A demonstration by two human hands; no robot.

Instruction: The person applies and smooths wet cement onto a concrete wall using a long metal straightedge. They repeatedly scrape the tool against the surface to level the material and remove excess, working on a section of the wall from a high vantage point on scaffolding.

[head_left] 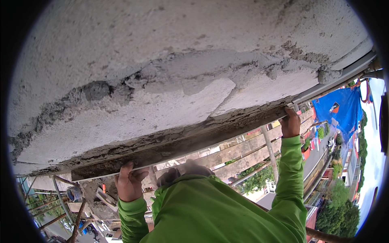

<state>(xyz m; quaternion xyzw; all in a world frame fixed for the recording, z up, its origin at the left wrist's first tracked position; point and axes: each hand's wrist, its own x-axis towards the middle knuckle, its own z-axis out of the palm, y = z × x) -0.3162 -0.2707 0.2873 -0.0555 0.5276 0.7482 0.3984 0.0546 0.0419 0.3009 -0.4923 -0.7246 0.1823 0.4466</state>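
Note:
A long, straight bar (182, 146), smeared with brown-grey mortar and pale along its lower edge, lies lengthwise against the underside of a rough concrete wall edge. My left hand (130, 183) grips its lower edge near the left end, fingers curled over it. At the bar's right end, my right hand (290, 123) pinches it between thumb and fingers. Above the bar runs a whitish plastered band (162, 117), with uneven grey mortar (202, 67) spread along its top. Crumbly mortar fills the seam between bar and wall. Both forearms wear green sleeves.
Wooden scaffold planks (239, 152) and an upright pole (270, 148) stand beyond the bar. A blue tarp (340, 107) hangs at the right, above a street far below. Lower left, a bucket (73, 193) sits among scaffold poles. A grey ledge strip (336, 81) continues right of the bar.

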